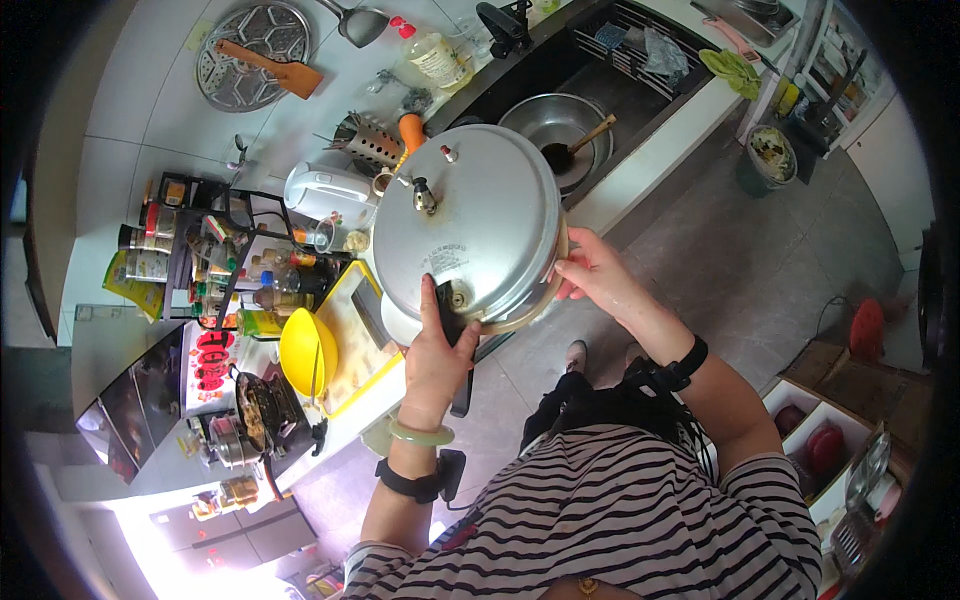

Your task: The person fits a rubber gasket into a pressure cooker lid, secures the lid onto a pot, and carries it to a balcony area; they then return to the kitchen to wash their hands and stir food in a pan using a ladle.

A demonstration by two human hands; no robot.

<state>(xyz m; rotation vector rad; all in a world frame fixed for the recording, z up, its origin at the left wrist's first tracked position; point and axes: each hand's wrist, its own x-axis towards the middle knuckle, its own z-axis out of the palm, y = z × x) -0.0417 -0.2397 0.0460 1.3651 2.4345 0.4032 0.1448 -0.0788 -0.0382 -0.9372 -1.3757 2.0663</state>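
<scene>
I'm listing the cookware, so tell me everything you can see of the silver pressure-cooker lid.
The pressure-cooker lid is broad, round and gently domed, seemingly silvery metal. On top are a dark-and-silver valve and a small reddish fitting; faint markings lie near its black handle. It is held tilted by the counter, its top facing the camera. The left hand grips the handle; the right hand holds the right edge. Whether a pot sits beneath is unclear.

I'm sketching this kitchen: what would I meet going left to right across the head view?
Yellow-green packet → yellow bowl → silver pressure-cooker lid → right hand → green cloth.
</scene>
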